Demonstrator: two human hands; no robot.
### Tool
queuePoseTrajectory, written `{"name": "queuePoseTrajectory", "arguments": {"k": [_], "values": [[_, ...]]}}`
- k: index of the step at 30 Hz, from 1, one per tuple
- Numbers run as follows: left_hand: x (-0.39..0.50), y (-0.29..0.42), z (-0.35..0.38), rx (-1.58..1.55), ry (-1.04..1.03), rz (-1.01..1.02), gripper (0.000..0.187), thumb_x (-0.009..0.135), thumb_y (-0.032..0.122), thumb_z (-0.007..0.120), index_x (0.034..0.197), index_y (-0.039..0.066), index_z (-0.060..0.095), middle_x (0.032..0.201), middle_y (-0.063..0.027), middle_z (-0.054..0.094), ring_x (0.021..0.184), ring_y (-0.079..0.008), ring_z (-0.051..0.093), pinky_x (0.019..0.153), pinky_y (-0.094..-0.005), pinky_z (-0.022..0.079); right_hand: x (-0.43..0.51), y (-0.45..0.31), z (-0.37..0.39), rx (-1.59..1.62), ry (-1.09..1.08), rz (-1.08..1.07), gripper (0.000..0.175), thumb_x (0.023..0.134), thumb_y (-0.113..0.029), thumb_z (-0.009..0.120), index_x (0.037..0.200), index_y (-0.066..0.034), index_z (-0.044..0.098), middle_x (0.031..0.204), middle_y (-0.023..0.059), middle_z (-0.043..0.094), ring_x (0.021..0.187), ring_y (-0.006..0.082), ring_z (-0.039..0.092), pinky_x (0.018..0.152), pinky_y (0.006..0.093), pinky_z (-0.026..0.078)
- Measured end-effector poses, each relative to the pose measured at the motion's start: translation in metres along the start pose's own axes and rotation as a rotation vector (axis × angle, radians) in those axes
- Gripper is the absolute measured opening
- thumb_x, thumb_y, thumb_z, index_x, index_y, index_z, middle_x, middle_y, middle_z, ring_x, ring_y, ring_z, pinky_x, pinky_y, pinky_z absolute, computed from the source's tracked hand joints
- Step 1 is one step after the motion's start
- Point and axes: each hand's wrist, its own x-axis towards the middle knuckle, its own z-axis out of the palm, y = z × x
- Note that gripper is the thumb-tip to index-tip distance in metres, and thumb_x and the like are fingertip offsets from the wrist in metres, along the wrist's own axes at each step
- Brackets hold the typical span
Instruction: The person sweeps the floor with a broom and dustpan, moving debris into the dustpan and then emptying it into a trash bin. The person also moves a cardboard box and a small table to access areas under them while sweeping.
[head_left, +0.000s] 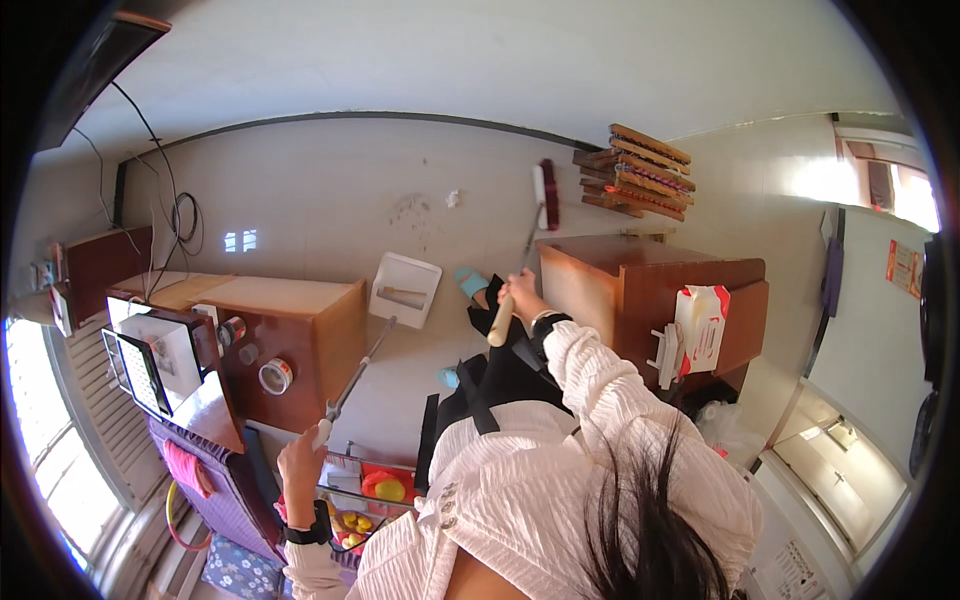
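Note:
My left hand (298, 463) grips the light-coloured end of a long metal handle. That handle runs down to a white dustpan (420, 274) resting on the floor, where a small flat brush or scraper (402, 295) lies in it. In my right hand (523, 291) is the handle of a broom, its pale wooden end (500, 324) pointing back towards me. The broom head (549, 195), white with dark red bristles, is out on the floor near the wall. Between pan and broom head lie a patch of dark debris (412, 211) and a crumpled white scrap (453, 199).
Wooden cabinets stand left (345, 330) and right (577, 289), the right one with a wipes packet (701, 330). Folded wooden stools (652, 172) lean near the wall. A black cable (180, 214) hangs at left. A glass-topped shelf with fruit (352, 521) stands beside my left forearm.

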Motion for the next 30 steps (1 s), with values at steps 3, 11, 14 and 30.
{"name": "queuePoseTrajectory", "arguments": {"k": [3, 11, 14, 30], "values": [[0.002, 0.0, 0.0, 0.002, 0.003, 0.005, 0.036, 0.071, 0.018, 0.064, 0.106, 0.014, 0.06, 0.085, -0.0158, 0.064, 0.08, -0.033, 0.061, 0.071, -0.0422, 0.047, -0.023, 0.017, 0.026, -0.052, -0.06, 0.071, 0.03, 0.087, -0.015, 0.043, 0.113, -0.0209, 0.03, 0.062, 0.0076, 0.041, 0.042, 0.0186, 0.041, 0.038, 0.0342, 0.036], [-0.002, -0.003, 0.003, -0.027, -0.006, -0.009, 0.034, 0.07, 0.02, 0.065, 0.104, 0.013, 0.061, 0.085, -0.0131, 0.064, 0.081, -0.0317, 0.061, 0.07, -0.0413, 0.047, -0.09, -0.015, 0.03, 0.194, -0.162, 0.034, 0.045, 0.089, -0.013, 0.041, 0.128, -0.0224, 0.022, 0.063, 0.0067, 0.043, 0.045, 0.0168, 0.043, 0.039, 0.0327, 0.038], [-0.003, -0.003, 0.003, -0.035, 0.003, 0.004, 0.034, 0.07, 0.02, 0.066, 0.103, 0.013, 0.061, 0.086, -0.0123, 0.064, 0.081, -0.0313, 0.061, 0.071, -0.0409, 0.047, -0.084, -0.041, 0.017, 0.062, -0.077, -0.103, 0.051, 0.087, -0.008, 0.042, 0.131, -0.0202, 0.018, 0.063, 0.0069, 0.042, 0.042, 0.0167, 0.042, 0.037, 0.0316, 0.038], [-0.01, -0.003, 0.013, 0.004, 0.008, -0.053, 0.036, 0.07, 0.022, 0.067, 0.105, 0.014, 0.062, 0.088, -0.0102, 0.065, 0.082, -0.0286, 0.062, 0.071, -0.0386, 0.048, -0.067, -0.045, 0.099, -0.787, -0.156, -0.387, 0.06, 0.081, -0.008, 0.045, 0.137, -0.0108, 0.024, 0.077, 0.0151, 0.057, 0.045, 0.0211, 0.052, 0.04, 0.035, 0.044]]}}
